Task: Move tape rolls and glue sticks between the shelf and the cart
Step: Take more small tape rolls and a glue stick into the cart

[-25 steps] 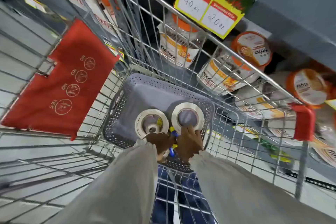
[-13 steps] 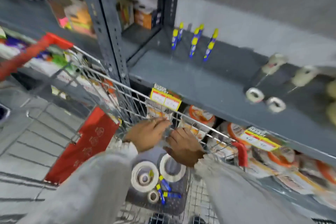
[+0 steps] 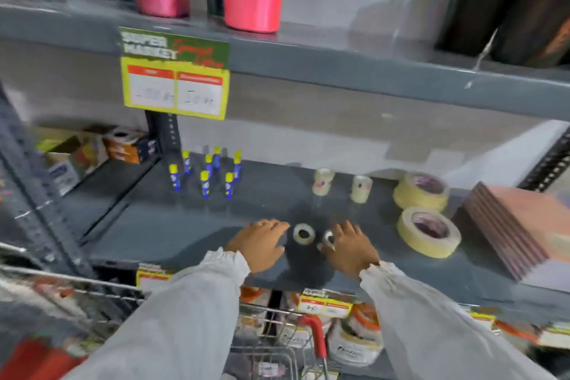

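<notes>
Both hands are over the shelf [image 3: 172, 234] mid-frame, going for the two small tape rolls near its front edge. My left hand [image 3: 259, 244] hovers just left of the clear roll [image 3: 303, 234], fingers spread and holding nothing. My right hand [image 3: 350, 245] is at the second roll [image 3: 328, 237], fingers curling round it, though I can't tell if they've really clamped yet. Best bet I reckon: pinch each roll by the rim, lift straight up, then swing down to the cart [image 3: 277, 336] at the bottom. Glue sticks [image 3: 205, 171] stand upper left, the big masking tape [image 3: 427, 231] sits right, so keep clear of those.
</notes>
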Demonstrator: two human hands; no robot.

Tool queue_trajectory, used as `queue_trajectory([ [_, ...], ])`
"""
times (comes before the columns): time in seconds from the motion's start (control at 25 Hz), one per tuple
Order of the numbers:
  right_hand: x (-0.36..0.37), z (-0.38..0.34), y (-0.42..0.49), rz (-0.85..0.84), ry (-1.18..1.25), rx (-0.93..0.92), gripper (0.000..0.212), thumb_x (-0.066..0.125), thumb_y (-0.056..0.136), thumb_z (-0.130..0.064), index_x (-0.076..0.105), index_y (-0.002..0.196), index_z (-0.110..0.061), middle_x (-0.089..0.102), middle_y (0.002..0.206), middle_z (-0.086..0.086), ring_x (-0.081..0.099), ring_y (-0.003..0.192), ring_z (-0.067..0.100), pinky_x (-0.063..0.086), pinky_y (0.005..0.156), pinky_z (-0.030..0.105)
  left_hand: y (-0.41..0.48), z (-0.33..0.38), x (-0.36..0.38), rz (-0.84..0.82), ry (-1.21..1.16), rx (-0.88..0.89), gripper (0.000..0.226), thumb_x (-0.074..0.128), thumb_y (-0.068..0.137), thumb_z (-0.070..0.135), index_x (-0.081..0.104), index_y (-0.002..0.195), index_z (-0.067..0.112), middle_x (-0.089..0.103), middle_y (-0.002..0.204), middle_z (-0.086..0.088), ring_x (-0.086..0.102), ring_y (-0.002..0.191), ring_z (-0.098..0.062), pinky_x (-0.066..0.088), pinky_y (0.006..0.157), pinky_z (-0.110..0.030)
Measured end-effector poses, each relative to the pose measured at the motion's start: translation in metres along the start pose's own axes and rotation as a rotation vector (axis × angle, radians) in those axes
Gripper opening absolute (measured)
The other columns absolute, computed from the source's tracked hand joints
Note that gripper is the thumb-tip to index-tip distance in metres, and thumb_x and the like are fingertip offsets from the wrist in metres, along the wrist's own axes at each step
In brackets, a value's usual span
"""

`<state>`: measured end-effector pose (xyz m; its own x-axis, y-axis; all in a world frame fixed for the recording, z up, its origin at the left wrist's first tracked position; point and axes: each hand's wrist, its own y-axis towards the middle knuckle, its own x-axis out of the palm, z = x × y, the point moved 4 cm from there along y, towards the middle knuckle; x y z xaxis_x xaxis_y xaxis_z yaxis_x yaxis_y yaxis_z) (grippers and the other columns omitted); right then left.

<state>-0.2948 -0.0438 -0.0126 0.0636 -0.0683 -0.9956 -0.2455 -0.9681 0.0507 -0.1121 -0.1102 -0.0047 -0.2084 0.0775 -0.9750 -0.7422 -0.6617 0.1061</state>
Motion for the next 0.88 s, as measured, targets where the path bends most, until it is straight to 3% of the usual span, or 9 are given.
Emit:
queue_trajectory([
  [0.08, 0.023, 0.013, 0.006, -0.105, 0.033, -0.044, 0.061, 0.047, 0.094, -0.043, 0.029, 0.144, -0.013, 0.027, 0.154, 0.009, 0.025, 0.141, 0.027, 0.027, 0.116, 0.040, 0.021, 0.011, 0.022, -0.081, -0.074, -0.022, 0.059, 0.051, 0.092, 0.029, 0.027, 0.144, 0.018, 0.032, 0.152, -0.002, 0.033, 0.138, -0.022, 0.030, 0.113, -0.037],
  [0.16, 0.036, 0.017, 0.009, -0.105, 0.066, -0.071, 0.058, 0.045, 0.096, -0.040, 0.027, 0.145, -0.015, 0.023, 0.156, 0.007, 0.020, 0.144, 0.025, 0.021, 0.119, 0.040, 0.036, 0.020, 0.036, -0.124, -0.112, -0.035, 0.063, 0.053, 0.092, 0.029, 0.023, 0.146, 0.019, 0.024, 0.156, 0.001, 0.028, 0.141, -0.023, 0.026, 0.116, -0.037],
  [0.32, 0.034, 0.016, 0.010, 0.071, 0.070, -0.063, 0.046, 0.045, 0.095, -0.034, 0.039, 0.138, -0.017, 0.043, 0.147, 0.007, 0.035, 0.137, 0.028, 0.022, 0.116, 0.043, 0.056, 0.029, 0.044, -0.128, -0.089, -0.047, 0.051, 0.048, 0.095, 0.021, 0.032, 0.143, 0.022, 0.033, 0.153, 0.000, 0.036, 0.137, -0.025, 0.030, 0.113, -0.036],
  [0.44, 0.026, 0.006, 0.004, 0.169, 0.061, -0.079, 0.042, 0.053, 0.092, -0.031, 0.049, 0.129, -0.013, 0.055, 0.135, 0.011, 0.046, 0.127, 0.032, 0.029, 0.112, 0.046, 0.052, 0.025, 0.036, -0.084, -0.046, -0.065, 0.045, 0.051, 0.093, 0.019, 0.040, 0.137, 0.024, 0.044, 0.146, -0.002, 0.044, 0.129, -0.027, 0.039, 0.105, -0.038],
  [0.52, 0.017, -0.012, -0.001, 0.267, 0.072, -0.125, 0.041, 0.067, 0.083, -0.027, 0.059, 0.118, -0.007, 0.065, 0.119, 0.016, 0.058, 0.112, 0.035, 0.039, 0.105, 0.050, 0.033, 0.019, 0.023, 0.030, 0.039, -0.050, 0.048, 0.058, 0.088, 0.021, 0.044, 0.134, 0.022, 0.047, 0.139, -0.006, 0.048, 0.120, -0.031, 0.044, 0.097, -0.041],
  [0.64, 0.003, -0.056, -0.012, 0.432, 0.097, -0.171, 0.042, 0.078, 0.073, -0.026, 0.066, 0.106, -0.003, 0.071, 0.102, 0.016, 0.067, 0.096, 0.035, 0.048, 0.095, 0.054, -0.024, -0.009, -0.001, 0.221, 0.156, -0.100, 0.056, 0.080, 0.068, 0.023, 0.060, 0.119, 0.012, 0.062, 0.115, -0.013, 0.062, 0.088, -0.034, 0.055, 0.075, -0.039],
  [0.76, 0.003, -0.118, -0.032, 0.484, 0.123, -0.319, 0.038, 0.066, 0.082, -0.033, 0.067, 0.107, -0.004, 0.071, 0.105, 0.014, 0.066, 0.102, 0.032, 0.047, 0.097, 0.056, -0.092, -0.043, -0.008, 0.228, 0.256, -0.112, 0.053, 0.080, 0.066, 0.027, 0.063, 0.112, 0.009, 0.067, 0.107, -0.013, 0.064, 0.078, -0.032, 0.057, 0.072, -0.037],
  [0.88, 0.028, -0.179, -0.066, 0.437, 0.177, -0.572, 0.045, 0.048, 0.085, -0.036, 0.068, 0.106, -0.001, 0.071, 0.105, 0.017, 0.067, 0.101, 0.032, 0.049, 0.094, 0.056, -0.156, -0.068, 0.012, 0.123, 0.370, -0.077, 0.038, 0.065, 0.079, 0.033, 0.064, 0.110, 0.011, 0.069, 0.106, -0.014, 0.067, 0.087, -0.032, 0.057, 0.078, -0.037],
])
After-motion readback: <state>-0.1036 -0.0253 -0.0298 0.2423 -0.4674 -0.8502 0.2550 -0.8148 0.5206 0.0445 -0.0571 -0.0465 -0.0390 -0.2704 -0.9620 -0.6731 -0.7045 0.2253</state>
